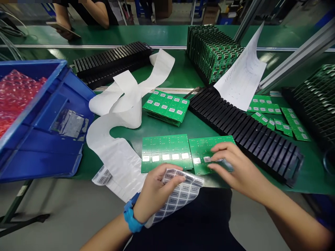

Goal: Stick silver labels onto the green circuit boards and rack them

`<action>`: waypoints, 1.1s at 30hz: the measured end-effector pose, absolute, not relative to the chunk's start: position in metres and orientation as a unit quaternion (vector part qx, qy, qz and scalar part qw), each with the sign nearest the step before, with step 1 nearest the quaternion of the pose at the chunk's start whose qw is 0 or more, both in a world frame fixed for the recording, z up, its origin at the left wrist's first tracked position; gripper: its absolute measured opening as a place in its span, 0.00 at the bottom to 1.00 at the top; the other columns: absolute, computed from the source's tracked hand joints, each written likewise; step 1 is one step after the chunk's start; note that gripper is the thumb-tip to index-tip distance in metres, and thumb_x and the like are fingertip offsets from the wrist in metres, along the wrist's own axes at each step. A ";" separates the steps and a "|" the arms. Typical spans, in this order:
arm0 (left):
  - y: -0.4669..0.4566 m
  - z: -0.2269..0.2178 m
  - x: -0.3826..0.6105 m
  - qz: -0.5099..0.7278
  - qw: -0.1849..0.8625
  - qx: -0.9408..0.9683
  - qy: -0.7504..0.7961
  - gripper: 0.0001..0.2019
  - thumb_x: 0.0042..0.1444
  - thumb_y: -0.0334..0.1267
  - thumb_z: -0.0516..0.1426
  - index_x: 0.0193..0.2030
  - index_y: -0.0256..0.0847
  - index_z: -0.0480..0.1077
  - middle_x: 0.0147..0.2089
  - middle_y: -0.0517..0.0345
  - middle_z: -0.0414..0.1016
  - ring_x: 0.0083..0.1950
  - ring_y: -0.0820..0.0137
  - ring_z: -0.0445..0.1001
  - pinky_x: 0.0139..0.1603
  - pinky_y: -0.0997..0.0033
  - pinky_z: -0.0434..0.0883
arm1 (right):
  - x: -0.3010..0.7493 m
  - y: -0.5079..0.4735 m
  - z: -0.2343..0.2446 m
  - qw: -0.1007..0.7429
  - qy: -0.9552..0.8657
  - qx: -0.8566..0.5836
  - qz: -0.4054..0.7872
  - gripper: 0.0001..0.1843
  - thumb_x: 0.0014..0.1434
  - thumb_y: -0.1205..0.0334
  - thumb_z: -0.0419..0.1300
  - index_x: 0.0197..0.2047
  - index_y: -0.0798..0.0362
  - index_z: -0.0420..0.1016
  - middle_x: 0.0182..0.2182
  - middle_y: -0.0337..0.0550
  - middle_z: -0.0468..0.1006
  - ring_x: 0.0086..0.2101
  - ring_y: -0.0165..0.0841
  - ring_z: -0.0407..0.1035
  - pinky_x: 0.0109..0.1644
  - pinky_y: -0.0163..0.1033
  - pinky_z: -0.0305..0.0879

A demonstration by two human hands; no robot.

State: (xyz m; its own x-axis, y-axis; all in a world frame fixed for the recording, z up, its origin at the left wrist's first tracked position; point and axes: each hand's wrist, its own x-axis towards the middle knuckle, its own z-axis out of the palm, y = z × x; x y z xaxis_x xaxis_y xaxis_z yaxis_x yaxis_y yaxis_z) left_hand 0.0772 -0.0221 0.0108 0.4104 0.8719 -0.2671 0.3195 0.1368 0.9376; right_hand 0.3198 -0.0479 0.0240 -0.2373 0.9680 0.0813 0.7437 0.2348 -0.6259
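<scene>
My left hand (163, 186) is closed on a sheet of printed labels (180, 191), its thumb lying on top near the sheet's upper edge. The sheet curls down toward my lap. Over the right-hand green circuit board (200, 148) is my right hand (230, 164), thumb and fingers curved and apart. Its fingertips are beside a small white label (207, 159) on that board; whether they touch it I cannot tell. Next to it lies another green circuit board (164, 143) with a row of white labels. Behind sits a stack of labelled circuit boards (167, 104).
A long white backing strip (115, 129) winds across the left. Beyond are a blue bin (70, 104) with pink bubble wrap, black slotted racks (243, 136), a rack of upright boards (211, 52) and a leaning paper sheet (242, 76). Another person's hand (65, 33) shows across the bench.
</scene>
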 end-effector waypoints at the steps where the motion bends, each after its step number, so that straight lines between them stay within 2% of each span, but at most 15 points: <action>1: -0.022 0.010 0.078 0.245 0.567 0.619 0.485 0.08 0.53 0.41 0.59 0.38 0.41 0.71 0.30 0.59 0.74 0.28 0.73 0.71 0.26 0.76 0.69 | 0.310 -0.050 0.025 0.249 -0.741 -0.555 0.285 0.08 0.57 0.61 0.58 0.41 0.50 0.66 0.42 0.47 0.67 0.43 0.37 0.64 0.46 0.44 0.64; 3: -0.021 0.010 0.078 0.253 0.542 0.641 0.481 0.07 0.53 0.40 0.59 0.38 0.41 0.72 0.31 0.59 0.74 0.29 0.72 0.72 0.28 0.76 0.69 | 0.289 -0.052 0.026 0.258 -0.713 -0.528 0.382 0.12 0.55 0.58 0.60 0.42 0.49 0.67 0.38 0.43 0.70 0.39 0.34 0.66 0.42 0.40 0.65; 4: -0.021 0.010 0.078 0.259 0.528 0.654 0.475 0.07 0.54 0.39 0.59 0.38 0.41 0.72 0.31 0.59 0.74 0.30 0.72 0.72 0.29 0.75 0.69 | 0.279 -0.053 0.025 0.266 -0.694 -0.526 0.414 0.10 0.54 0.58 0.61 0.40 0.49 0.68 0.35 0.41 0.71 0.36 0.32 0.66 0.39 0.39 0.65; 6: -0.021 0.009 0.076 0.273 0.505 0.680 0.457 0.06 0.55 0.38 0.57 0.39 0.42 0.72 0.32 0.58 0.73 0.32 0.72 0.72 0.31 0.75 0.69 | 0.265 -0.052 0.022 0.291 -0.656 -0.540 0.440 0.04 0.56 0.59 0.59 0.32 0.50 0.69 0.29 0.38 0.71 0.31 0.30 0.66 0.35 0.37 0.64; 8: -0.022 0.009 0.075 0.281 0.489 0.700 0.437 0.06 0.57 0.36 0.55 0.40 0.42 0.72 0.30 0.58 0.73 0.31 0.72 0.71 0.30 0.75 0.68 | 0.258 -0.053 0.018 0.315 -0.630 -0.553 0.445 0.07 0.57 0.61 0.57 0.28 0.51 0.70 0.26 0.37 0.71 0.29 0.29 0.65 0.32 0.36 0.62; 14: -0.024 0.007 0.072 0.284 0.456 0.725 0.430 0.04 0.55 0.33 0.57 0.31 0.40 0.74 0.29 0.58 0.77 0.30 0.72 0.74 0.31 0.76 0.69 | 0.258 -0.066 0.015 0.308 -0.631 -0.526 0.480 0.09 0.60 0.62 0.54 0.33 0.49 0.75 0.27 0.37 0.75 0.30 0.29 0.68 0.34 0.36 0.65; 17: -0.024 0.007 0.071 0.279 0.445 0.729 0.438 0.05 0.54 0.33 0.58 0.29 0.40 0.74 0.27 0.59 0.78 0.28 0.73 0.74 0.29 0.77 0.69 | 0.263 -0.070 0.018 0.299 -0.616 -0.546 0.482 0.09 0.59 0.61 0.56 0.43 0.48 0.72 0.34 0.39 0.76 0.34 0.30 0.69 0.38 0.38 0.66; 18: -0.024 0.007 0.072 0.276 0.443 0.730 0.441 0.04 0.54 0.33 0.58 0.29 0.40 0.74 0.27 0.60 0.78 0.27 0.73 0.74 0.29 0.77 0.69 | 0.265 -0.070 0.018 0.300 -0.610 -0.557 0.477 0.09 0.58 0.61 0.57 0.43 0.48 0.71 0.34 0.39 0.75 0.34 0.30 0.69 0.38 0.38 0.66; 21: -0.024 0.009 0.074 0.268 0.440 0.729 0.450 0.05 0.53 0.34 0.58 0.29 0.40 0.75 0.28 0.59 0.78 0.27 0.72 0.75 0.28 0.78 0.69 | 0.269 -0.071 0.014 0.329 -0.611 -0.563 0.448 0.02 0.57 0.64 0.58 0.34 0.51 0.71 0.29 0.38 0.70 0.30 0.29 0.66 0.33 0.36 0.65; 22: -0.024 0.009 0.075 0.267 0.441 0.728 0.451 0.05 0.53 0.34 0.58 0.29 0.40 0.75 0.28 0.59 0.79 0.27 0.72 0.75 0.28 0.78 0.70 | 0.269 -0.071 0.012 0.347 -0.617 -0.557 0.435 0.03 0.57 0.65 0.57 0.32 0.51 0.72 0.28 0.38 0.68 0.30 0.28 0.65 0.32 0.36 0.64; 28: -0.024 0.008 0.079 0.264 0.434 0.722 0.469 0.06 0.54 0.36 0.58 0.30 0.41 0.75 0.27 0.61 0.78 0.27 0.73 0.75 0.28 0.78 0.70 | 0.291 -0.067 0.012 0.473 -0.642 -0.487 0.357 0.07 0.55 0.70 0.59 0.34 0.49 0.75 0.26 0.37 0.71 0.29 0.28 0.65 0.33 0.37 0.63; 30: -0.024 0.008 0.079 0.257 0.437 0.718 0.478 0.06 0.55 0.37 0.57 0.31 0.42 0.75 0.28 0.61 0.78 0.28 0.73 0.75 0.29 0.78 0.71 | 0.315 -0.060 0.018 0.444 -0.613 -0.542 0.364 0.03 0.56 0.66 0.59 0.32 0.50 0.74 0.27 0.38 0.72 0.30 0.29 0.66 0.35 0.38 0.63; 33: -0.024 0.007 0.079 0.228 0.469 0.713 0.468 0.06 0.57 0.38 0.55 0.36 0.43 0.74 0.30 0.60 0.77 0.30 0.72 0.75 0.31 0.76 0.72 | 0.356 -0.047 0.027 0.303 -0.571 -0.662 0.379 0.08 0.57 0.57 0.57 0.28 0.51 0.71 0.28 0.39 0.71 0.30 0.30 0.65 0.35 0.38 0.62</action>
